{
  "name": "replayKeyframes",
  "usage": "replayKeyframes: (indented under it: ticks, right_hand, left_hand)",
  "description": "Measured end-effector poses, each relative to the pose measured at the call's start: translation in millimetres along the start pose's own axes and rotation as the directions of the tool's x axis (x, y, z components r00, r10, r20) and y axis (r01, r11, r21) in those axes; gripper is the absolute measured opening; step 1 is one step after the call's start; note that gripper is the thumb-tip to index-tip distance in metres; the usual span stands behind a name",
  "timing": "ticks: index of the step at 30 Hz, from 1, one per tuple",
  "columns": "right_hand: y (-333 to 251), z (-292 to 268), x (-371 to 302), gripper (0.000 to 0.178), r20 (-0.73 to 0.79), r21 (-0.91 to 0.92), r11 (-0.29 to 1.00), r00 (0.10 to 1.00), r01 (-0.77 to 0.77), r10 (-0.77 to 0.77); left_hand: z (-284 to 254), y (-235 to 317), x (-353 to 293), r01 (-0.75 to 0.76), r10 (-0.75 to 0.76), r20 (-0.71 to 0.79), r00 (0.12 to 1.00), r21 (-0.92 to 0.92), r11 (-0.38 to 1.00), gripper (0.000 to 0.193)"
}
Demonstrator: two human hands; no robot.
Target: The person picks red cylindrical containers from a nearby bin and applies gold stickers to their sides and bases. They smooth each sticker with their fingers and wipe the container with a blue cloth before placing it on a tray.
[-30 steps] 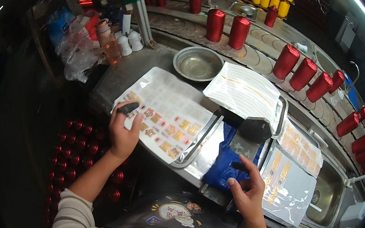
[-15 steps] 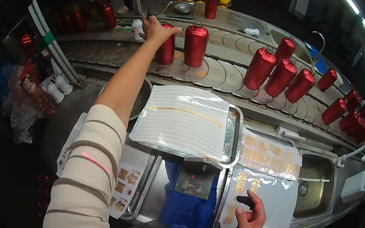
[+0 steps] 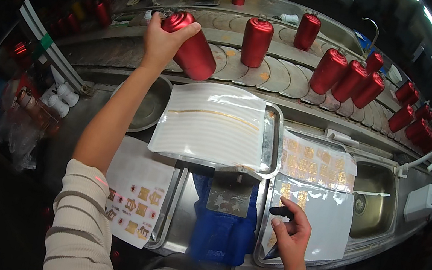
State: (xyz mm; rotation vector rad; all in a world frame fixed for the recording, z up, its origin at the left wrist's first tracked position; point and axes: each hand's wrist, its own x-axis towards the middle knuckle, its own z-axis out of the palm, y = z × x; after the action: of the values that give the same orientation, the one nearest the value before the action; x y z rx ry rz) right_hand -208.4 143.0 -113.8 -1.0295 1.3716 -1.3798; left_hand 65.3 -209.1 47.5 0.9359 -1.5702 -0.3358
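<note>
My left hand (image 3: 164, 39) grips a metallic red bottle (image 3: 197, 55) near its neck and shoulder. The bottle is tilted, its base toward the lower right, above the conveyor. Over a sheet with gold decals (image 3: 324, 227), my right hand (image 3: 295, 234) hovers with thumb and forefinger apart and a black covering on one finger. I see nothing clearly held between them. A curved white sheet with a gold strip (image 3: 211, 126) lies on a metal tray (image 3: 269, 162) between my arms. Another gold decal sheet (image 3: 143, 180) lies beside my left forearm.
The conveyor of overlapping metal plates (image 3: 274, 77) carries another red bottle (image 3: 257, 41) and several more farther right. A blue cloth (image 3: 220, 240) hangs below a small metal plate (image 3: 229, 195). A sink (image 3: 374, 204) with a white tap (image 3: 422, 161) is at the right. A metal bowl (image 3: 148, 106) sits behind my left forearm.
My left hand has closed on the red bottle and tilted it, bringing it nearer. My right hand has shifted slightly up in view. The view itself has moved.
</note>
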Motion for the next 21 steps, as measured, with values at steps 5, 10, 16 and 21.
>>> replayKeyframes:
  ticks: [5,10,16,21]
  right_hand:
    - [-8.9,31.2,2.0,0.062,0.236,0.111,0.993,0.972,-0.033,0.006]
    - [-4.4,71.7,-13.1,0.1,0.594,0.358,0.916,0.801,-0.18,-0.074]
    - [12.2,42.9,-41.9,0.125,0.237,0.335,0.873,0.865,0.354,-0.442]
    - [2.2,4.8,-55.8,0.107,0.332,-0.303,0.799,0.844,0.519,-0.422]
  left_hand:
    - [-37.2,99.5,-108.8,0.391,-0.231,0.332,0.915,-0.581,0.714,0.034]
    - [-24.9,117.7,-217.8,0.7,-0.382,0.589,0.713,-0.635,0.326,0.07]
    - [-31.9,92.7,-282.2,0.862,-0.366,0.781,0.506,-0.446,0.241,0.049]
    - [3.3,163.9,-291.0,0.806,-0.544,0.687,0.482,-0.105,0.582,0.081]
